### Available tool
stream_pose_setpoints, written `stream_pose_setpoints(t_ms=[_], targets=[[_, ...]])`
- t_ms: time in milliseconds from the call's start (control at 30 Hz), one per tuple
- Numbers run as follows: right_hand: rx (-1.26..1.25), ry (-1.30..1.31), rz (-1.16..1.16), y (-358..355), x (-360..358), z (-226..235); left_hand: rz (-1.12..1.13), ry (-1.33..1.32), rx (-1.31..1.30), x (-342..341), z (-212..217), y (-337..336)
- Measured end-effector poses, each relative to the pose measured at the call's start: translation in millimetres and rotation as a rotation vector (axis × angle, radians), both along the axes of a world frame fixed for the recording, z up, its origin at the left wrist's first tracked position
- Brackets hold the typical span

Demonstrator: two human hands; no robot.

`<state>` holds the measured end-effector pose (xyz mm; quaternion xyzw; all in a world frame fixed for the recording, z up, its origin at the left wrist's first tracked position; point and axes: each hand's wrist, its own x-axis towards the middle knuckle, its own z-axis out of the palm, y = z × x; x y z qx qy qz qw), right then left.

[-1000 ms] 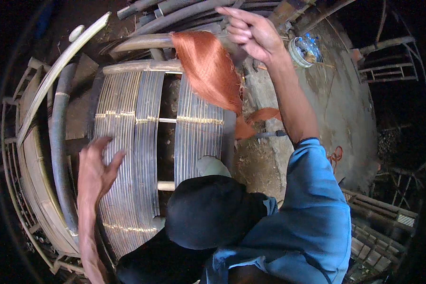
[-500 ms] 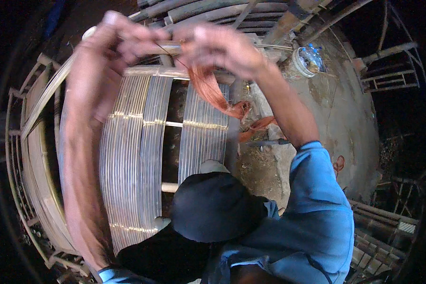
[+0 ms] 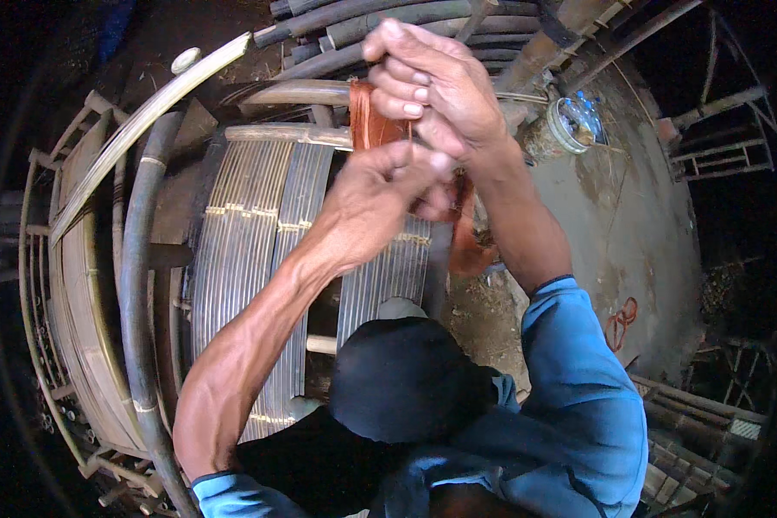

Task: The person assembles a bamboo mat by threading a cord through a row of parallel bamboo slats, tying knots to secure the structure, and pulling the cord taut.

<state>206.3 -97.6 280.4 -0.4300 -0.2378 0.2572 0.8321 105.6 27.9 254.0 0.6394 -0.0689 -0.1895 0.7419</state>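
My left hand (image 3: pixel 397 177) is closed in a pinch, its fingertips partly blurred, over the panel of slats. Just above and touching it, my right hand (image 3: pixel 445 86) has its fingers curled in. What either hand grips is hidden by the fingers. A band of orange fibre strands (image 3: pixel 373 121) lies over a horizontal bamboo pole (image 3: pixel 293 92) beside my right fingers. More of the strands hang down past my left hand. Below is a panel of thin parallel slats (image 3: pixel 237 250), bound with pale cross ties; a narrower slatted strip (image 3: pixel 384 281) lies to its right.
A pale bundle of split bamboo (image 3: pixel 151 134) slants up at the left, beside a dark bamboo pole (image 3: pixel 138 259). Thick poles (image 3: pixel 380 33) are stacked at the far side. A white bucket (image 3: pixel 565 128) and an orange coil (image 3: pixel 620 324) are on the floor at the right.
My left hand has moved right and nearer, from the far left to beneath my right hand. My right hand has shifted slightly right. The orange strands now lie over the pole.
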Motion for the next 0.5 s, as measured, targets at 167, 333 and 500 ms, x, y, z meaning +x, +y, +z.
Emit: stream_pose_setpoints(t_ms=[167, 333, 500], targets=[[-0.352, -0.336, -0.023, -8, -41, -81, 0.490, -0.259, 0.104, 16, 12, 94], [-1.163, -0.820, 0.398, -77, -76, -231, 0.553, -0.147, -0.120, 3, 78, 199], [-1.112, -0.556, 0.303, -165, -59, -299, 1.081, -0.041, 0.226, -83, 109, 258]])
